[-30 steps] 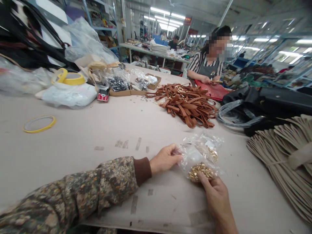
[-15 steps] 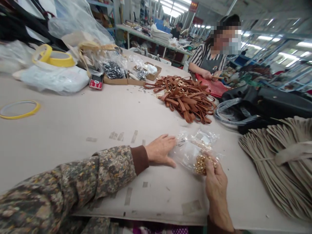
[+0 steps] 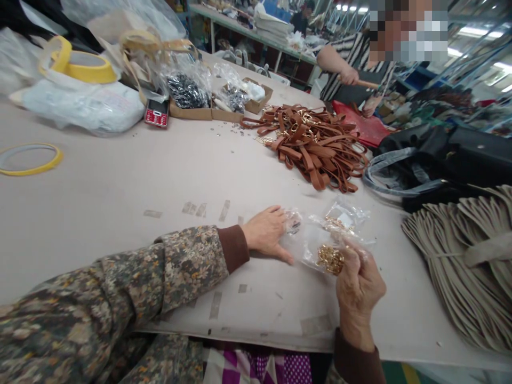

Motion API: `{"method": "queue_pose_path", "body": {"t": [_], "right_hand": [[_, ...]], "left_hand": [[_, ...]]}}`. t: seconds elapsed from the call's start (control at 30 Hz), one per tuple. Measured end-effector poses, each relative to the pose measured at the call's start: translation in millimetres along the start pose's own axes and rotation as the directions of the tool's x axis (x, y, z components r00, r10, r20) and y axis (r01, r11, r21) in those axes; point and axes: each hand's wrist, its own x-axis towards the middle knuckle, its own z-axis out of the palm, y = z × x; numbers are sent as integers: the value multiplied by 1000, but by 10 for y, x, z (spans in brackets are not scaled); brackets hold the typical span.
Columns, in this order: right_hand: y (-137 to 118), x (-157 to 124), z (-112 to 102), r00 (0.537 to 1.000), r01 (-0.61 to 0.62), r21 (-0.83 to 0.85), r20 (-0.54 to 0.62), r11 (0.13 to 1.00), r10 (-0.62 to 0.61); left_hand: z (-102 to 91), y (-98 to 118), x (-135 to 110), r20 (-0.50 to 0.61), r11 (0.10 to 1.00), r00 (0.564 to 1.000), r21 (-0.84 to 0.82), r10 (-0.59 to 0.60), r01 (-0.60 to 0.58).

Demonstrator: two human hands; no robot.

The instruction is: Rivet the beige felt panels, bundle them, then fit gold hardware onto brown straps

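Observation:
A clear plastic bag (image 3: 326,237) with small gold metal fittings (image 3: 330,258) inside lies on the beige table near the front edge. My left hand (image 3: 267,232) rests flat on the table with its fingers stretched out onto the bag's left end. My right hand (image 3: 358,282) is curled, its fingers pinching the bag at the clump of gold fittings. A pile of brown leather straps (image 3: 312,149) with gold clasps lies farther back.
A person in a striped top (image 3: 352,53) works across the table over a red piece (image 3: 366,128). Black bags (image 3: 444,160) and a stack of beige pieces (image 3: 468,250) lie at the right. Yellow tape rolls (image 3: 82,64), a tape ring (image 3: 28,158), cardboard trays (image 3: 208,109) and a red calculator (image 3: 157,114) sit at the back left.
My left hand has flattened out on the bag's left end. My right hand has lifted and curled round the gold fittings. The view has dipped and moved closer.

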Motion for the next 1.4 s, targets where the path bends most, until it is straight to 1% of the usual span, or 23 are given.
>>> {"method": "queue_pose_path", "body": {"t": [0.17, 0.3, 0.37, 0.5, 0.6, 0.67, 0.8, 0.9, 0.97, 1.0, 1.07, 1.13, 1.17, 1.23, 1.27, 1.33, 1.4], "right_hand": [[-15, 17, -37, 987, 157, -55, 55, 986, -154], [-68, 14, -64, 969, 241, -119, 75, 963, -234], [-99, 30, -74, 949, 314, -164, 96, 935, -301], [-148, 76, -82, 877, 480, -244, 133, 843, -461], [-174, 77, -78, 849, 529, -267, 144, 806, -509], [-183, 62, -75, 843, 538, -257, 155, 803, -515], [-163, 34, -74, 860, 510, -254, 139, 822, -491], [-118, 28, -75, 862, 505, -309, 140, 806, -486], [-84, 22, -69, 880, 468, -342, 100, 815, -464], [-67, 14, -62, 896, 437, -336, 77, 834, -438], [-32, -10, -38, 936, 348, -268, 47, 898, -348], [3, -43, -2, 976, 218, -182, 24, 959, -217], [19, -60, 17, 989, 149, -146, 8, 978, -150], [43, -88, 52, 999, 43, -96, -21, 994, -46], [51, -97, 66, 999, 11, -79, -32, 997, -14], [56, -108, 88, 999, -14, -53, -39, 998, 12], [54, -114, 106, 999, -15, -34, -39, 999, 13]], "left_hand": [[-87, -27, 9, 148, 997, 989, 75, -4, -7], [-144, -86, -18, 214, 993, 977, 114, 6, -32], [-157, -106, -43, 215, 991, 976, 123, 20, -47], [-149, -116, -88, 192, 989, 981, 131, 38, -64], [-129, -118, -111, 173, 991, 984, 121, 33, -54], [-115, -122, -122, 169, 993, 985, 109, 25, -43], [-99, -126, -126, 177, 991, 984, 128, 20, -43], [-118, -122, -108, 195, 989, 981, 140, 22, -50], [-146, -127, -93, 217, 989, 975, 128, 43, -72], [-163, -135, -88, 228, 990, 972, 112, 59, -86], [-201, -160, -87, 245, 992, 965, 62, 89, -108], [-240, -189, -96, 276, 994, 955, -2, 108, -112], [-257, -202, -101, 297, 994, 949, -37, 107, -101], [-285, -216, -109, 332, 993, 939, -105, 91, -59], [-293, -216, -110, 337, 990, 938, -135, 84, -41], [-295, -208, -102, 308, 985, 949, -169, 72, -20], [-281, -195, -86, 253, 985, 965, -170, 66, -22]]}}
